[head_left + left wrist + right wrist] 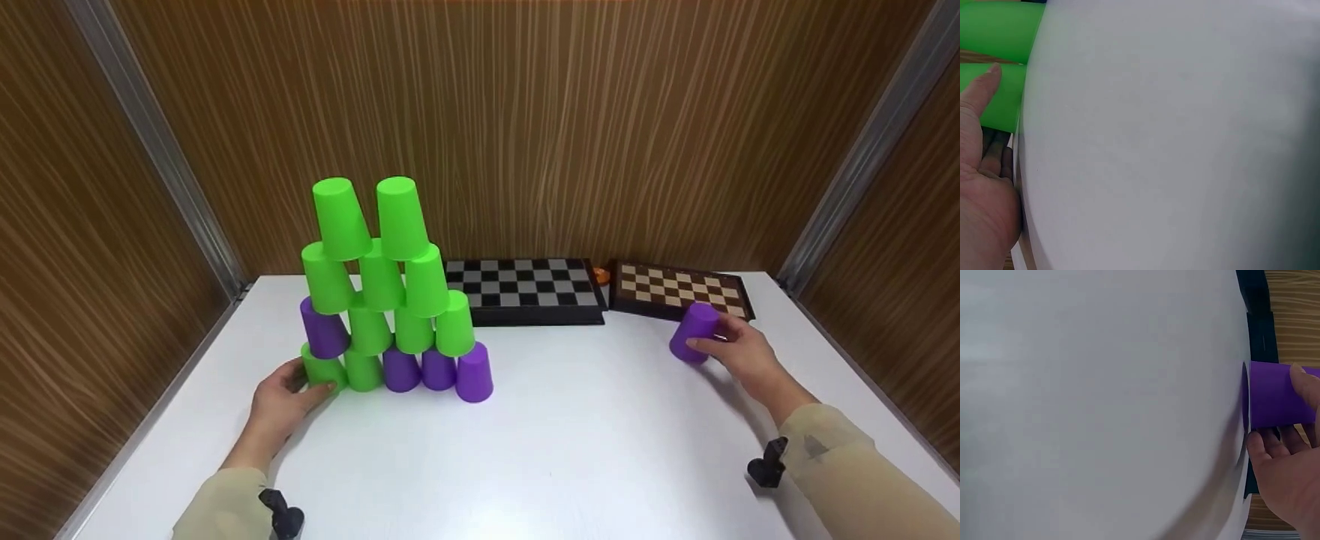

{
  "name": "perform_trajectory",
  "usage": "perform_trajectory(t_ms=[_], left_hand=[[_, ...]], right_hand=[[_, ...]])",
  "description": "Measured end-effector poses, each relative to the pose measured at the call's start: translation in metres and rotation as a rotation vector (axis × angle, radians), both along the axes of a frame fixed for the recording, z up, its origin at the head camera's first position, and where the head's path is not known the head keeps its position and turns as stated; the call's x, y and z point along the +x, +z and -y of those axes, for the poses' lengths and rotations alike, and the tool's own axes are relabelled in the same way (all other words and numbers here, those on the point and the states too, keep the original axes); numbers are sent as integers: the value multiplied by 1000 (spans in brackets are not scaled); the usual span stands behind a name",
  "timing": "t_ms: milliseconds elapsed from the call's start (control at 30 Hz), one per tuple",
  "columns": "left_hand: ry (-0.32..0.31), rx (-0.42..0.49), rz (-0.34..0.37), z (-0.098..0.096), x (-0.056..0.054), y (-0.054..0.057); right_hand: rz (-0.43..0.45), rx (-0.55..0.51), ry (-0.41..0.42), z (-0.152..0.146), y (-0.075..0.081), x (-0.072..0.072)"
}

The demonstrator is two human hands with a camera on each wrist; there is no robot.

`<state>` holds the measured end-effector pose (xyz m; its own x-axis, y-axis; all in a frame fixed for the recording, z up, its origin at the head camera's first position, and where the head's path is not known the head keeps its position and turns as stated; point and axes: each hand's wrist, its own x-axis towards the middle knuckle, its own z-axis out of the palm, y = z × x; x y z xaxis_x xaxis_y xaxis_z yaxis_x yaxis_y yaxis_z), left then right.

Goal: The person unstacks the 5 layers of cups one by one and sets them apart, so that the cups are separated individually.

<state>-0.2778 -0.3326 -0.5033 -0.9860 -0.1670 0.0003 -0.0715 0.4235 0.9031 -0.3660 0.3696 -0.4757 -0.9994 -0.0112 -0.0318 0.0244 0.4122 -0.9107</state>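
Note:
On the left of the table, upside-down cups stand in a stepped stack of rows. At its bottom left corner my left hand [276, 403] holds a green cup [325, 370], thumb on the front and the other fingers at its far side. The bottom row ends on the right in a purple cup [474, 373]. Two green cups, one of them the right-hand green cup [403, 218], form the top row, slightly apart. Over on the right, my right hand [746, 358] grips a single purple cup [1278, 395], mouth down, its rim at or just above the table.
A black-and-grey checkered board [525, 283] lies behind the stack. A brown-and-cream checkered board [679, 289] lies just behind the right hand's cup. Between the boards sits a small orange object [601, 276]. Wood-grain panels [525, 127] enclose the white table [570, 450].

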Motion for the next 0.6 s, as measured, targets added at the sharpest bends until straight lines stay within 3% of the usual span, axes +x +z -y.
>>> perform_trajectory(t_ms=[300, 433, 600], left_hand=[[1, -3, -4, 1, 1, 0], [5, 3, 6, 1, 1, 1], [5, 13, 8, -1, 0, 1]], right_hand=[[15, 37, 5, 0, 6, 0], [-10, 27, 16, -1, 24, 2], [-49, 50, 24, 2, 60, 5]])
